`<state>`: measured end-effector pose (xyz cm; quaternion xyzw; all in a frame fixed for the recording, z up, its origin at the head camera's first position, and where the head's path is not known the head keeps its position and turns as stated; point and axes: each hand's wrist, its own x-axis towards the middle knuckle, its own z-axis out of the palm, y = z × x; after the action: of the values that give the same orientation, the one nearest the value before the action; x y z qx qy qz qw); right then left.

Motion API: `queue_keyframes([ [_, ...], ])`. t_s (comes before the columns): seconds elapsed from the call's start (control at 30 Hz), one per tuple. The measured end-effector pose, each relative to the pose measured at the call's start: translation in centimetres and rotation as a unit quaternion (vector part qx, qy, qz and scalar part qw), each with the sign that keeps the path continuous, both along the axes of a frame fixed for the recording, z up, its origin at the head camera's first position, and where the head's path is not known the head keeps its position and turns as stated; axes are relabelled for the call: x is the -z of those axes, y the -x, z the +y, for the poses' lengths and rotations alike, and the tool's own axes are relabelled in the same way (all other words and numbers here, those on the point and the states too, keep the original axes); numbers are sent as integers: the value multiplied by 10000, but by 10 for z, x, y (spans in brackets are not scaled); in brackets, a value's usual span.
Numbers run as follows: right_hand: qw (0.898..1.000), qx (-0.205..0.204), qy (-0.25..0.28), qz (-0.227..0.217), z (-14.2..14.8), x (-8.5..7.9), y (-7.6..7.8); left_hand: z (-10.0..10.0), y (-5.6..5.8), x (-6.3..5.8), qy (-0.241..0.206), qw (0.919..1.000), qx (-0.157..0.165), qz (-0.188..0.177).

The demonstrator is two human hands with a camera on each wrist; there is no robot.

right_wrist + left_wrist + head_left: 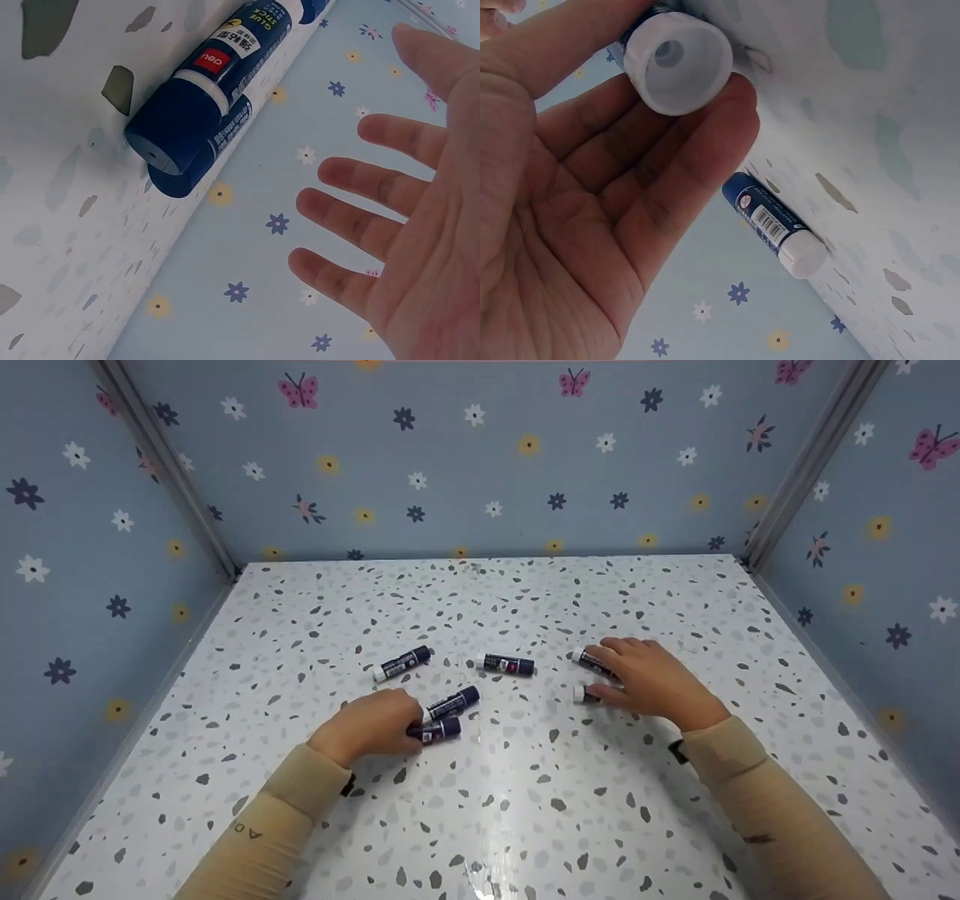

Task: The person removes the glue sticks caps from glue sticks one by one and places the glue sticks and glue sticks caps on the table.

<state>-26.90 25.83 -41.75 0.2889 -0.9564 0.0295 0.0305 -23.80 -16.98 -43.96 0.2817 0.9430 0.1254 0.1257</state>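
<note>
My left hand [375,724] pinches a dark-blue glue stick [441,730] lying low over the speckled tabletop. In the left wrist view, the hollow white end of a glue stick [679,67] sits between thumb and fingers. A second glue stick [454,703] lies right beside it, its near end close to the fingers. On the right, my right hand [649,679] hovers with fingers spread over two glue sticks, the farther one [597,663] and the nearer one [588,694], both partly hidden from the head camera. The right wrist view shows these fingers apart from the labelled glue stick [217,71].
Another glue stick [403,664] lies beyond the left hand, and one more [506,664] lies between the hands. Flower-and-butterfly panels [480,457] close off the back and both sides of the white speckled table [495,607].
</note>
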Motion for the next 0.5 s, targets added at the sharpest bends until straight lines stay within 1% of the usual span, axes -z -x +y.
queue_keyframes([
  [0.13, 10000, -49, -16, 18, -2, -4, -1, 2, 0, -5, -80, 9999, 68, 36],
  [0.33, 9999, -50, 77, 44, -7, -11, -2, 11, 4, -16, -67, 9986, 324, 403],
  [0.5, 9995, -195, 56, 230, -13, -16, -3, 20, 10, -24, -147, 9983, 359, 431],
])
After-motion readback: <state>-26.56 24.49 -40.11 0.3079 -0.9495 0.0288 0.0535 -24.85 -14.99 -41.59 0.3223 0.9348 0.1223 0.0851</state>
